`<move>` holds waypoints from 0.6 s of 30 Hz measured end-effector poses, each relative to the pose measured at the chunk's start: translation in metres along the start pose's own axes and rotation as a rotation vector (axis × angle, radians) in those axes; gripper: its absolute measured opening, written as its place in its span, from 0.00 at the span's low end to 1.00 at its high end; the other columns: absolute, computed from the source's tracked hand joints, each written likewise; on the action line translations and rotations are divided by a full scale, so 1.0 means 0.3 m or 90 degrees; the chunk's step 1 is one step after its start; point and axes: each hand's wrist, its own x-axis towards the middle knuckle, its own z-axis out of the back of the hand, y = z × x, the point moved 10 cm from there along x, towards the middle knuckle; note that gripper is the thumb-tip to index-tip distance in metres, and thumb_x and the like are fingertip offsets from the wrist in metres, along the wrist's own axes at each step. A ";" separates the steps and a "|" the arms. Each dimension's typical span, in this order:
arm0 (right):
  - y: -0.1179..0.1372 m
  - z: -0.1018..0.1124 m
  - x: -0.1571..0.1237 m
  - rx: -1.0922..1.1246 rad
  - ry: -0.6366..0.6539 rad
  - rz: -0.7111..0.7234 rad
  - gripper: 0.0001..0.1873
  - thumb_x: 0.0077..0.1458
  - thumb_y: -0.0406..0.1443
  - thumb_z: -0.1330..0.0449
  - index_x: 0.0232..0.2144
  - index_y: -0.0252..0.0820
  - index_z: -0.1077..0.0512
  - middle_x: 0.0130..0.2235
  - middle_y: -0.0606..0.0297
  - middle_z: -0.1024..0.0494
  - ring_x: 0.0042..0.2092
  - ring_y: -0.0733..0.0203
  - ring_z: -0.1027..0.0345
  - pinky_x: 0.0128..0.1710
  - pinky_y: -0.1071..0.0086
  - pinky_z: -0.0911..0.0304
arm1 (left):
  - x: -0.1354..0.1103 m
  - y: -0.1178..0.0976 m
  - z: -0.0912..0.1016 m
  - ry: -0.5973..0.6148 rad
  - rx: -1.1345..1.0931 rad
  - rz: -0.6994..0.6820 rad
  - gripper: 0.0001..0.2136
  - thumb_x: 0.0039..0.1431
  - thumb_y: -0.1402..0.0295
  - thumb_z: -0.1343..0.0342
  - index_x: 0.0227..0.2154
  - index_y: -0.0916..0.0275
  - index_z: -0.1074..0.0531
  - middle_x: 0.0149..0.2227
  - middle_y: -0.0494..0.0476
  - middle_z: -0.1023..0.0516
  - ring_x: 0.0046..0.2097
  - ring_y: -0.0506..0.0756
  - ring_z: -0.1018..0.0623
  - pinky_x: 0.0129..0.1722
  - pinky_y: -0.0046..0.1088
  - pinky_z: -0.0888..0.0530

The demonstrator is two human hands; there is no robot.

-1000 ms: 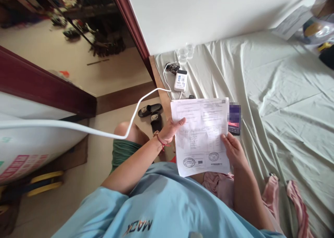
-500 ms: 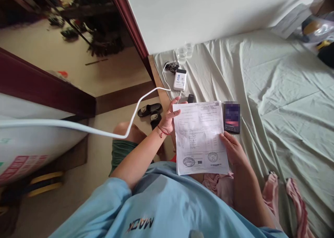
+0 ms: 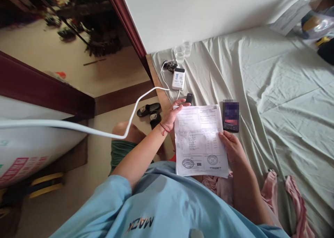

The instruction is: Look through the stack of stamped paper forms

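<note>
A stack of printed paper sheets with round and oval stamps near its lower edge is held up over my lap. My left hand grips its upper left corner, thumb on the front and fingers behind the top edge. At the right edge, my right hand pinches the sheets with the thumb in front; its other fingers are partly hidden. A smartphone with a blurred-out screen lies on the bed just right of the papers. Beyond my left fingers lies a small black object.
A white power bank with a white cable, dark tangled items and clear cups sit at the corner of the sheet-covered bed. Black slippers are on the floor. Pink cloth lies at lower right.
My left hand has shifted along the papers' top left corner, its thumb now lying over the top edge. The papers have tilted slightly; my right hand keeps its hold.
</note>
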 end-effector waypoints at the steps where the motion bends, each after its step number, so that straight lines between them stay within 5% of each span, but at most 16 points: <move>1: -0.002 -0.001 -0.002 -0.002 0.002 -0.013 0.21 0.54 0.54 0.29 0.33 0.44 0.23 0.29 0.64 0.19 0.27 0.59 0.28 0.25 0.68 0.33 | -0.001 -0.001 0.008 -0.010 0.017 0.006 0.24 0.52 0.60 0.28 0.50 0.60 0.25 0.51 0.62 0.15 0.52 0.63 0.17 0.57 0.46 0.23; 6: -0.012 -0.003 -0.011 0.000 0.017 -0.063 0.22 0.51 0.54 0.28 0.31 0.43 0.23 0.25 0.65 0.20 0.24 0.60 0.30 0.23 0.69 0.35 | -0.031 -0.031 0.040 -0.081 0.100 0.005 0.20 0.55 0.61 0.31 0.47 0.64 0.27 0.49 0.68 0.14 0.52 0.64 0.16 0.56 0.48 0.24; 12: -0.005 0.002 -0.025 -0.026 0.053 -0.076 0.22 0.50 0.54 0.28 0.31 0.42 0.23 0.24 0.66 0.22 0.23 0.61 0.31 0.21 0.70 0.39 | -0.072 -0.081 0.064 -0.163 0.192 -0.051 0.20 0.52 0.59 0.31 0.42 0.60 0.32 0.41 0.61 0.14 0.43 0.60 0.16 0.48 0.41 0.23; 18: -0.008 0.037 -0.022 -0.147 0.076 -0.065 0.22 0.57 0.54 0.34 0.29 0.41 0.27 0.26 0.65 0.22 0.25 0.63 0.33 0.23 0.71 0.42 | -0.107 -0.049 0.122 -0.211 0.346 -0.023 0.18 0.48 0.54 0.32 0.34 0.64 0.23 0.33 0.55 0.18 0.36 0.55 0.21 0.38 0.30 0.28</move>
